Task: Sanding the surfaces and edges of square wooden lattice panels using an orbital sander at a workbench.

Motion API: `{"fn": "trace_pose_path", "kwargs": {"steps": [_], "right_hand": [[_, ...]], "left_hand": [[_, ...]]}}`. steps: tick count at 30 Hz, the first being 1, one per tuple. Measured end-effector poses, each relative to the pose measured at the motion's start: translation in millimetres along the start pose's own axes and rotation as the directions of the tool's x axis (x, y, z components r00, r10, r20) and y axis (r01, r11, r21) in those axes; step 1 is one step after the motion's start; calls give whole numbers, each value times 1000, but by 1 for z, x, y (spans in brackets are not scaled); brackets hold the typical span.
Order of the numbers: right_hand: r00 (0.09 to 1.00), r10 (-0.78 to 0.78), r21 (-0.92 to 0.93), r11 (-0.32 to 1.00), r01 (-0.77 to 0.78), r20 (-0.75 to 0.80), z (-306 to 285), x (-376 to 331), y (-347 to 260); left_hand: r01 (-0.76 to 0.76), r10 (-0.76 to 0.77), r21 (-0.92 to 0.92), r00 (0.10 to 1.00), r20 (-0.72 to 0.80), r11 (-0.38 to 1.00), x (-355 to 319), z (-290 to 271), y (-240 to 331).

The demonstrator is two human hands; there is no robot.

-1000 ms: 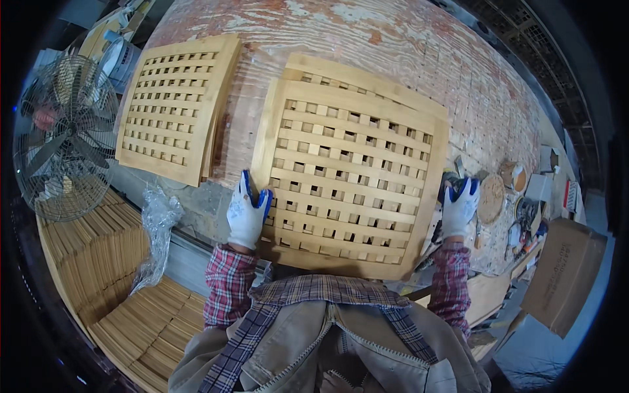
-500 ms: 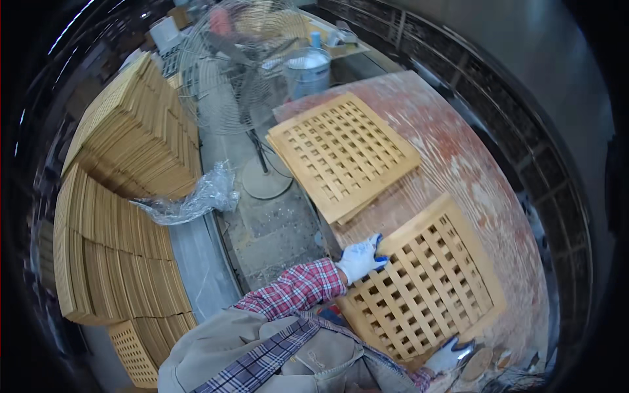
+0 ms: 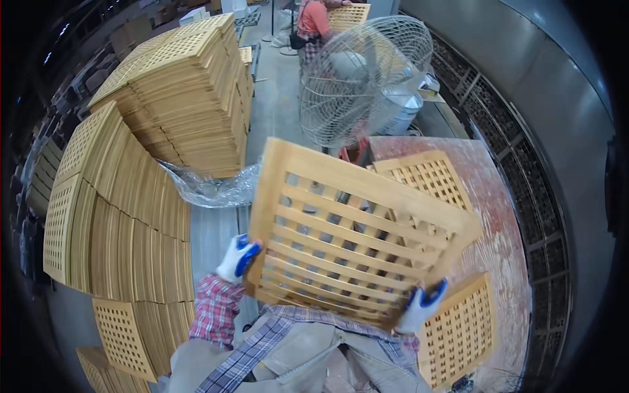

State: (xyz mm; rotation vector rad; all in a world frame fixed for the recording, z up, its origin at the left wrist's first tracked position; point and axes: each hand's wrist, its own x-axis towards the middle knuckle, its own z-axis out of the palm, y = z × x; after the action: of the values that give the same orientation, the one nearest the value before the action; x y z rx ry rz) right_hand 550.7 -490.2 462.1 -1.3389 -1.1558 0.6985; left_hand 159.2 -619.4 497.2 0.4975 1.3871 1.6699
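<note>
A square wooden lattice panel (image 3: 354, 229) is lifted in front of my chest, tilted, with both gloved hands on it. My left hand (image 3: 239, 259), in a white and blue glove, grips the panel's left edge. Across from it, my right hand (image 3: 419, 309) in the same kind of glove grips the lower right corner. Beneath the raised panel lies the red-stained worktable (image 3: 504, 242). Two more lattice panels rest on that table, one at the back (image 3: 429, 177) and one at the front right (image 3: 462, 334).
Tall stacks of the same lattice panels (image 3: 177, 92) stand on the left, with lower stacks (image 3: 111, 216) nearer me and clear plastic wrap (image 3: 209, 187) between. A large caged floor fan (image 3: 357, 78) stands behind the table. Another person (image 3: 318, 19) works far back.
The lattice panel has been lifted off the worktable and swung left toward the stacks. My view has turned left, from the table to the stacks and fan.
</note>
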Motion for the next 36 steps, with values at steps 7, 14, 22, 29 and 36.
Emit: {"fn": "trace_pose_path", "kwargs": {"steps": [7,14,22,29,36], "right_hand": [[654,-268,-86,886,457,707,298,-13,-46],[392,-352,138,866,480,850,431,-46,-52],[137,19,-77,902,425,990,571,13,23],[168,322,-363,803,473,932,599,80,88],[205,473,-512,830,222,857,587,68,135]], "left_hand": [[-297,448,349,722,-527,889,-45,-168,79],[-368,625,506,419,-659,780,69,-148,136],[-452,650,480,386,-654,752,287,-143,176],[-411,585,417,539,-605,810,464,-159,197],[-457,513,234,746,-424,858,676,-97,218]]}}
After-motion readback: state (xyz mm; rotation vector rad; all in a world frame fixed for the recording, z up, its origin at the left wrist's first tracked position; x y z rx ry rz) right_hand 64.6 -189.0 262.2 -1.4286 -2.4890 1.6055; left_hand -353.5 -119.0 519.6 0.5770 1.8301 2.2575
